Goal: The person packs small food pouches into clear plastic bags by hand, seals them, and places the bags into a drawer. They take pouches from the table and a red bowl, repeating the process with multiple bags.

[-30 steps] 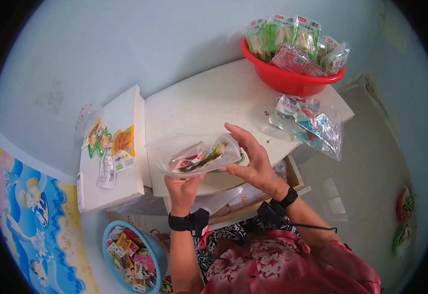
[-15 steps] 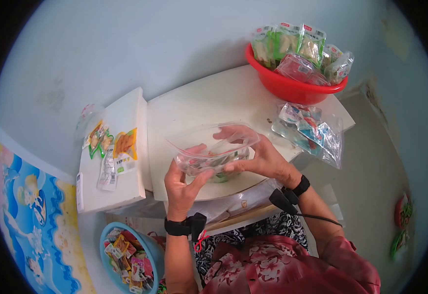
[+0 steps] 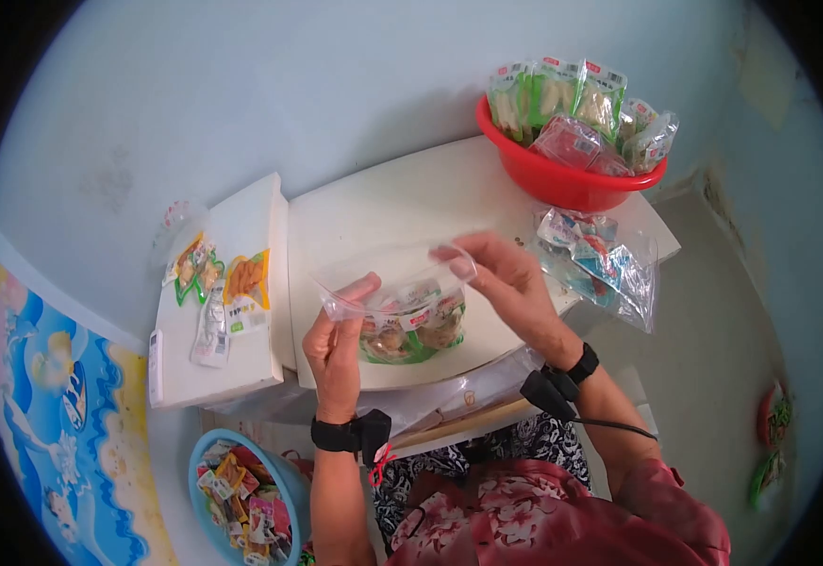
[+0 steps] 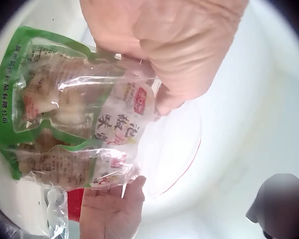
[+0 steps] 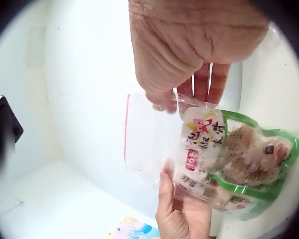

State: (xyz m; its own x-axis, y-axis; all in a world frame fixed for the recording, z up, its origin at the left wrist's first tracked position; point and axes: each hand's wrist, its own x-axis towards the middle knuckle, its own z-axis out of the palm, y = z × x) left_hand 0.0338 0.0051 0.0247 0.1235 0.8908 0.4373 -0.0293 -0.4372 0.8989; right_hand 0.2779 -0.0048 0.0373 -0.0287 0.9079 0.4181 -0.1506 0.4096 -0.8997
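Observation:
A clear zip bag (image 3: 388, 269) hangs upright between the hands, close over the white table. Inside it, at the bottom, are green-edged food packets (image 3: 416, 330) with pale pieces showing through. My left hand (image 3: 336, 354) pinches the bag's left side near the top, thumb against fingers. On the opposite side, my right hand (image 3: 515, 288) grips the upper edge between thumb and fingers. In the left wrist view the packets (image 4: 65, 104) show green borders and dark lettering. A red line runs along the bag's mouth (image 5: 127, 132) in the right wrist view.
A red basin (image 3: 572, 184) full of packets stands at the table's back right. Before it lie packets in clear plastic (image 3: 600, 259). Snack packets (image 3: 246, 283) lie on the left shelf, above a blue tub (image 3: 289, 491) of small packets. An open drawer (image 3: 468, 415) sits under the table edge.
The bag was lying tilted over the left hand; it has turned upright, packets now at its bottom. The right hand, earlier spread at its side, now grips the upper edge.

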